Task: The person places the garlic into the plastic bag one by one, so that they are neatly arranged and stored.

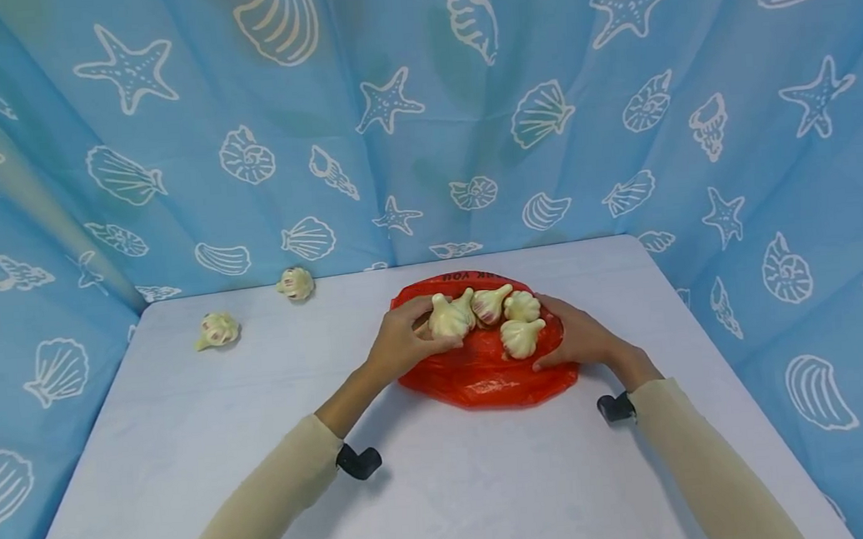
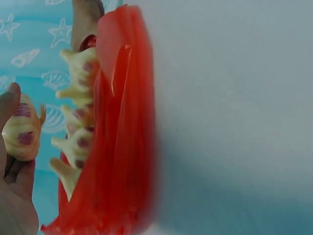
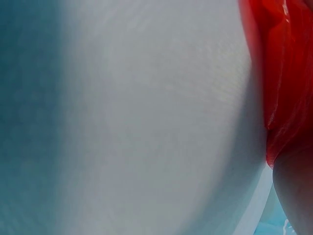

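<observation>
A red plastic bag (image 1: 477, 383) lies on the table with its mouth open, and several garlic bulbs (image 1: 521, 338) show inside it. Over the bag's left part, my left hand (image 1: 399, 338) grips one garlic bulb (image 2: 23, 129) between thumb and fingers. The left wrist view shows that bulb apart from the others, which poke out past the bag's edge. At the bag's right side, my right hand (image 1: 582, 336) holds the rim, thumb toward the near side and fingers toward the far side. The right wrist view catches only part of that hand beside the red plastic (image 3: 288, 83).
Two more garlic bulbs lie at the table's back left, one garlic bulb (image 1: 218, 329) nearer and another garlic bulb (image 1: 296, 284) by the back edge. A blue curtain (image 1: 424, 170) with shell prints hangs behind and beside the white table (image 1: 477, 492).
</observation>
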`<state>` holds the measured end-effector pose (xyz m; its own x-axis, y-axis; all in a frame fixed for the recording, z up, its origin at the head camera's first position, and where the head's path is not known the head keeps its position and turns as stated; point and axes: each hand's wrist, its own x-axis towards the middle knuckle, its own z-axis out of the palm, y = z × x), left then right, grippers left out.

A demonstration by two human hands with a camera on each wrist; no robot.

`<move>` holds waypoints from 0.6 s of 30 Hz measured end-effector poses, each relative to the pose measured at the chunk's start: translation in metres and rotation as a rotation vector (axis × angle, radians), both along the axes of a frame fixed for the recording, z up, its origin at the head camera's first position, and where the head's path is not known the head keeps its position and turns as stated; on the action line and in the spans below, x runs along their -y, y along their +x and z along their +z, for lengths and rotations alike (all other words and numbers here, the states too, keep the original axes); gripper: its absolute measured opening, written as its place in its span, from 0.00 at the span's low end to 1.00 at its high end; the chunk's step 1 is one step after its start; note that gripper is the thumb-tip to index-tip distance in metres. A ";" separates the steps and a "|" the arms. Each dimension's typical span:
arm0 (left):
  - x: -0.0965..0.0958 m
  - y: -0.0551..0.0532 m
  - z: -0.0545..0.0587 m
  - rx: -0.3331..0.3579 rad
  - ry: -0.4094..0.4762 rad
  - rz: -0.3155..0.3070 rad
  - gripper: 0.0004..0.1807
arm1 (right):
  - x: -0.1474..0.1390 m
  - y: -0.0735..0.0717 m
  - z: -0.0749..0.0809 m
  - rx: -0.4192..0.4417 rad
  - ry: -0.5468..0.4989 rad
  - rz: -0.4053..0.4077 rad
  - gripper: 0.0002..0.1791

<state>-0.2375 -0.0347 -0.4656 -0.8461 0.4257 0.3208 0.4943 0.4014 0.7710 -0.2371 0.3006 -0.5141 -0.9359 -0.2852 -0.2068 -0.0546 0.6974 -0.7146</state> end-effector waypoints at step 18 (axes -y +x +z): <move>-0.029 -0.005 -0.029 0.033 -0.113 -0.104 0.38 | -0.002 0.000 -0.002 -0.006 -0.011 -0.005 0.71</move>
<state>-0.2420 -0.0055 -0.4942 -0.8051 0.5432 0.2384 0.5126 0.4348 0.7404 -0.2368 0.3027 -0.5160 -0.9387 -0.2825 -0.1977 -0.0556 0.6899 -0.7217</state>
